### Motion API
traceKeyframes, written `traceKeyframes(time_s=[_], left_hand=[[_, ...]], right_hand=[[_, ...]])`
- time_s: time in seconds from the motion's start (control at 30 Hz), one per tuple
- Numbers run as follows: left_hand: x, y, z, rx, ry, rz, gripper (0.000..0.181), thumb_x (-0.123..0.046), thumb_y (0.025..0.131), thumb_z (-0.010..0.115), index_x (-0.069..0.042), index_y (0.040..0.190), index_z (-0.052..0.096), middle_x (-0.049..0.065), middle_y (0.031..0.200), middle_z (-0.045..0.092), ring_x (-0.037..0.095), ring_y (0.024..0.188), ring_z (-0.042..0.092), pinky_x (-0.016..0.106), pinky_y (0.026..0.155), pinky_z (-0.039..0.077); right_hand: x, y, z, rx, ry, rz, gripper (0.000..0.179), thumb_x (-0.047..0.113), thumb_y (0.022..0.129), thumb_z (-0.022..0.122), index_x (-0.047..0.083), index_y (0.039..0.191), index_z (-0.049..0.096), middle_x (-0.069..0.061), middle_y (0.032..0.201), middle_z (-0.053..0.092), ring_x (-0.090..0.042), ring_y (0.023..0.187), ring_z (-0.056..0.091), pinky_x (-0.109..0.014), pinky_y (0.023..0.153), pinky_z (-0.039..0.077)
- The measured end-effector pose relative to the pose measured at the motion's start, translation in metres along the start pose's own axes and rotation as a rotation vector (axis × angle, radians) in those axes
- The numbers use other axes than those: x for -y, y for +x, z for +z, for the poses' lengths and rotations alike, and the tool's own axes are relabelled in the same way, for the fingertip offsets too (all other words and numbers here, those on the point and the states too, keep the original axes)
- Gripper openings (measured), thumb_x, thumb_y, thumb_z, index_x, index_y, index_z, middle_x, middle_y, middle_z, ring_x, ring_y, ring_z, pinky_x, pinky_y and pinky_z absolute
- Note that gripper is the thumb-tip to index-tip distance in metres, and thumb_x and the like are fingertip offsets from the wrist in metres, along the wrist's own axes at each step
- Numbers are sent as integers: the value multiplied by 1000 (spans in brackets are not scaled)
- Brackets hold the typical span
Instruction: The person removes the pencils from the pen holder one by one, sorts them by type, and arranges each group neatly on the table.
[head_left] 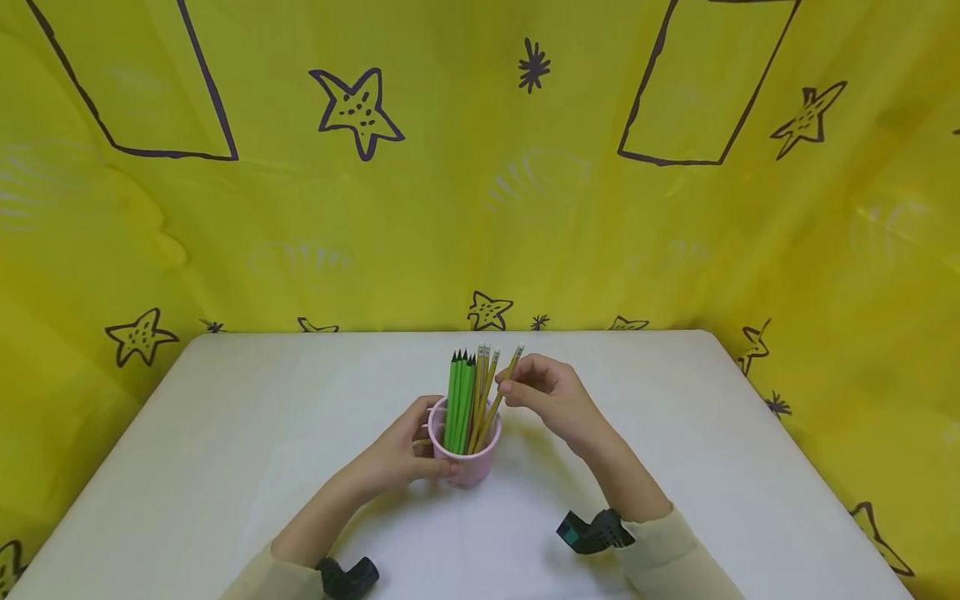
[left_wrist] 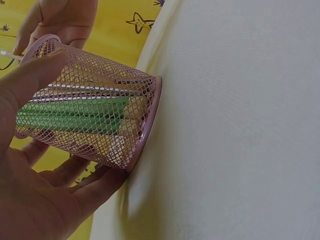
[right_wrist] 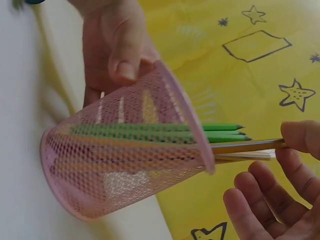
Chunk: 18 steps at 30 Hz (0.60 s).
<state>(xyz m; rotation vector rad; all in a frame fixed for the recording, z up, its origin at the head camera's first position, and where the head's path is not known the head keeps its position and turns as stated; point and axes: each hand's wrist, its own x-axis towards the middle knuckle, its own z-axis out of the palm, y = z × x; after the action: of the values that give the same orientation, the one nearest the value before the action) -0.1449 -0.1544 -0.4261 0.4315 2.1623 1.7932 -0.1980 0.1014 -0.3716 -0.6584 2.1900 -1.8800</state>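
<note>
A pink mesh pencil cup (head_left: 474,472) stands on the white table, gripped around its left side by my left hand (head_left: 401,450). Inside it, several green pencils (head_left: 459,404) stand with dark sharpened tips up. Beside them are several yellow pencils (head_left: 483,375) with their eraser ends up. My right hand (head_left: 551,396) pinches one yellow pencil (right_wrist: 245,146) between thumb and forefinger near its top; its lower part is inside the cup, leaning right. In the left wrist view the mesh wall (left_wrist: 100,105) shows the pencils' lower ends near the base.
The white table (head_left: 247,433) reaches back to a yellow curtain (head_left: 450,208) with drawn stars and outlines. Dark wrist cameras sit on both wrists, the right one (head_left: 596,532) close over the tabletop.
</note>
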Motion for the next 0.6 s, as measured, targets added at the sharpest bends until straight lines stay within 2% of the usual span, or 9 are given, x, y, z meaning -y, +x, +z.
traceKeyframes(time_s=[0.13, 0.3, 0.47, 0.6], left_hand=[[1, 1, 0, 2, 7, 12, 80, -10, 79, 83, -15, 144, 38, 16, 144, 50, 40, 130, 52, 49, 106, 48], [3, 1, 0, 11, 9, 29, 80, -10, 80, 82, -15, 146, 36, 15, 147, 47, 39, 132, 50, 47, 108, 47], [3, 2, 0, 5, 3, 36, 80, -8, 82, 81, -15, 147, 36, 15, 148, 46, 39, 133, 49, 46, 108, 46], [2, 2, 0, -4, 5, 28, 80, -9, 81, 81, -15, 147, 36, 15, 148, 46, 39, 133, 50, 45, 108, 46]], right_hand=[[7, -3, -7, -26, 157, -32, 7, 9, 97, 63, 3, 98, 59, -11, 109, 69, -21, 101, 67, -40, 89, 60], [14, -5, -13, -84, 373, -48, 5, 9, 101, 56, 10, 105, 58, -4, 105, 67, -19, 98, 68, -40, 90, 59], [18, -5, -18, -124, 475, -60, 9, 6, 103, 51, 12, 107, 57, -3, 103, 65, -17, 93, 67, -38, 89, 60], [20, -4, -20, -95, 526, -81, 19, -2, 102, 47, 13, 108, 57, -2, 102, 64, -17, 92, 66, -39, 89, 60]])
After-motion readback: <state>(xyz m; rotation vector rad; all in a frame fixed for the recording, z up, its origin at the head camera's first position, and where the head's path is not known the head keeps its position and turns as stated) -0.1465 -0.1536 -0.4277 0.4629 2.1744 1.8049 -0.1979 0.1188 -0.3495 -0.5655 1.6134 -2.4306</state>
